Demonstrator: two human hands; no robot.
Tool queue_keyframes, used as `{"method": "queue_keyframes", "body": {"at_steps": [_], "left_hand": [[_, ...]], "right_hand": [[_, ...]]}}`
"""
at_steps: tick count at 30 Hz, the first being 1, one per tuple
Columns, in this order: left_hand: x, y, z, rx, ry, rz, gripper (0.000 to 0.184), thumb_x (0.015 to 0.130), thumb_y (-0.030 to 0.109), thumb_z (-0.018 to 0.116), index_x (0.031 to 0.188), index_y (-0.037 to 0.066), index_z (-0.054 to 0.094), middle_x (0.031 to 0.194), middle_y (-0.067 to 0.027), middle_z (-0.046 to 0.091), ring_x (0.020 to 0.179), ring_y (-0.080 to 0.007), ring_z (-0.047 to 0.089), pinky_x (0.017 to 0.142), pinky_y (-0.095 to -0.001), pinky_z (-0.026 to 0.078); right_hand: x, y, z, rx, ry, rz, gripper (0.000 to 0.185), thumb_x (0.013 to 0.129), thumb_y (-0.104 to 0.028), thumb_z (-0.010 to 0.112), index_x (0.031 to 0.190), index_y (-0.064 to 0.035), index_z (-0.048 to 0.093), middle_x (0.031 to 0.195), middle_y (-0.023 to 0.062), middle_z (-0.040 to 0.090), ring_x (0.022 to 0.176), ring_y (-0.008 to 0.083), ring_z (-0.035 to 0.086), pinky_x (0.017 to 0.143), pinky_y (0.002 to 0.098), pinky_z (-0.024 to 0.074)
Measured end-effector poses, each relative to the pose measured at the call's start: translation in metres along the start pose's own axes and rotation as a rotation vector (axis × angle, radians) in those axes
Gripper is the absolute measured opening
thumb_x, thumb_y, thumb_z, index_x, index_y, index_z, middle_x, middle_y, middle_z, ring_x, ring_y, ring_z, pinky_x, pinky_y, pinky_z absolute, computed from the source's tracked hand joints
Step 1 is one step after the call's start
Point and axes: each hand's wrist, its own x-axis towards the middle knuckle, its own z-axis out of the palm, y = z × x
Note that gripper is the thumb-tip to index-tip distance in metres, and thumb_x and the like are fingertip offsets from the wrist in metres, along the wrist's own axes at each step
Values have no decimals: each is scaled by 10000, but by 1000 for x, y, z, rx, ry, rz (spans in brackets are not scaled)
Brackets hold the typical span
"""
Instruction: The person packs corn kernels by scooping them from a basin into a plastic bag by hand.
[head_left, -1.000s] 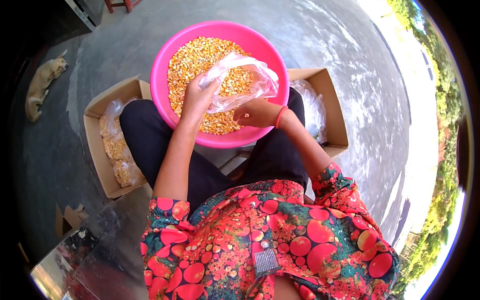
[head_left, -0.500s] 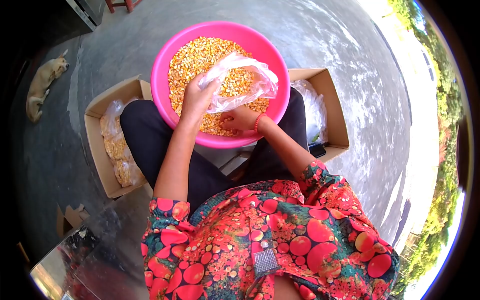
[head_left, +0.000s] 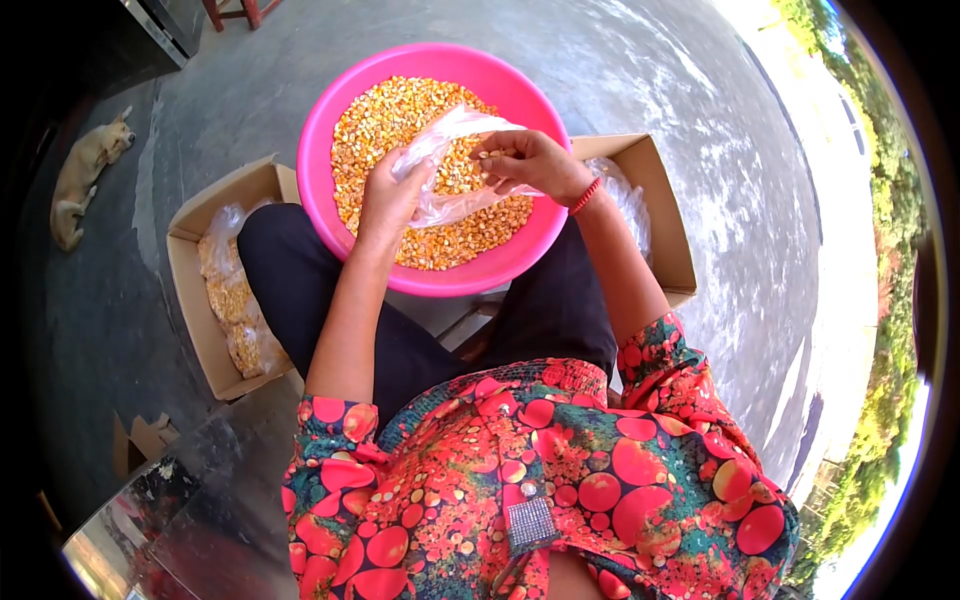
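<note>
A pink basin (head_left: 318, 150) of loose corn kernels (head_left: 385, 120) rests across my knees. My left hand (head_left: 393, 195) is closed on the near-left edge of a clear plastic bag (head_left: 450, 128), whose mouth is spread over the kernels. On the bag's right side, my right hand (head_left: 535, 165) hangs at the mouth with curled fingers, and a few corn kernels show at the fingertips. How many kernels lie inside the palm is hidden. A red bracelet (head_left: 585, 196) circles the right wrist.
At left stands a cardboard box (head_left: 190, 290) with bags of corn (head_left: 235, 300). Another cardboard box (head_left: 672, 215) on the right holds clear plastic bags (head_left: 628, 205). A dog (head_left: 82, 180) lies on the concrete floor at far left. A red stool (head_left: 238, 14) stands at the back.
My right hand has risen out of the kernels, up and to the right, to the bag's mouth with kernels in its fingers. My left hand still holds the bag.
</note>
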Motion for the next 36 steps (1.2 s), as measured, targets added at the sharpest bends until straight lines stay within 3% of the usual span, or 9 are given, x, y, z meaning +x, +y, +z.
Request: {"method": "queue_keyframes", "body": {"at_steps": [4, 6, 12, 17, 20, 24, 29, 34, 36], "left_hand": [[0, -2, 0, 1, 19, 53, 418, 785, 181, 634, 1112, -42, 499, 754, -50, 571, 479, -54, 472, 352, -198, 333], [-3, 4, -2, 9, -4, -9, 260, 806, 128, 622, 1013, -17, 559, 823, -31, 573, 694, -66, 527, 558, -194, 410], [-7, 13, 3, 38, -12, -29, 245, 813, 140, 607, 999, -13, 563, 739, -3, 551, 529, -29, 472, 410, -181, 341], [-4, 6, 2, 0, -4, 13, 384, 780, 189, 637, 1076, -33, 531, 710, -32, 560, 449, -48, 455, 345, -188, 327], [-6, 12, 3, 15, -27, -25, 365, 782, 191, 638, 1060, -26, 545, 687, -21, 552, 439, -43, 443, 344, -186, 322], [-5, 9, 3, 15, -20, -37, 377, 783, 188, 639, 1072, -31, 535, 690, -23, 552, 436, -43, 440, 343, -189, 325], [-3, 7, 0, 9, -23, -43, 420, 784, 183, 637, 1108, -49, 501, 719, -46, 566, 441, -49, 449, 344, -194, 333], [-4, 7, 3, -19, 13, -16, 233, 804, 165, 620, 973, 12, 572, 661, 15, 522, 405, -21, 398, 334, -180, 280], [-2, 4, -1, 18, -10, -36, 432, 782, 193, 637, 1111, -51, 498, 726, -52, 571, 454, -50, 459, 348, -200, 336]], "right_hand": [[9, 9, -3, -369, 156, -388, 151, 850, -113, 561, 968, -36, 616, 864, 23, 608, 701, 81, 578, 562, 210, 496], [0, 2, -3, -441, 117, -2, 166, 847, -131, 558, 967, -32, 616, 879, 28, 625, 714, 84, 586, 554, 209, 494], [-21, 8, 23, -414, -421, 165, 185, 823, -137, 548, 950, -31, 631, 784, 39, 642, 633, 91, 596, 494, 221, 480], [6, 95, 58, -958, 27, -223, 259, 734, -200, 571, 925, -34, 624, 859, 185, 627, 844, 327, 597, 772, 386, 462], [10, 95, 85, -893, -35, -196, 262, 725, -232, 567, 906, -49, 619, 865, 199, 620, 835, 363, 588, 755, 423, 456], [15, 76, 98, -846, -240, -39, 281, 724, -299, 560, 855, -56, 614, 782, 194, 614, 755, 354, 596, 720, 421, 458], [15, 83, 80, -261, -318, 301, 131, 804, -212, 591, 852, -95, 626, 638, 24, 596, 552, 93, 567, 509, 241, 471], [7, 67, 68, -30, -426, 338, 179, 877, -225, 535, 928, -68, 602, 742, -25, 594, 587, 44, 522, 540, 201, 448], [0, 63, 61, 49, -495, 254, 171, 883, -211, 533, 930, -62, 600, 726, -31, 585, 576, 44, 519, 532, 197, 447]]}}
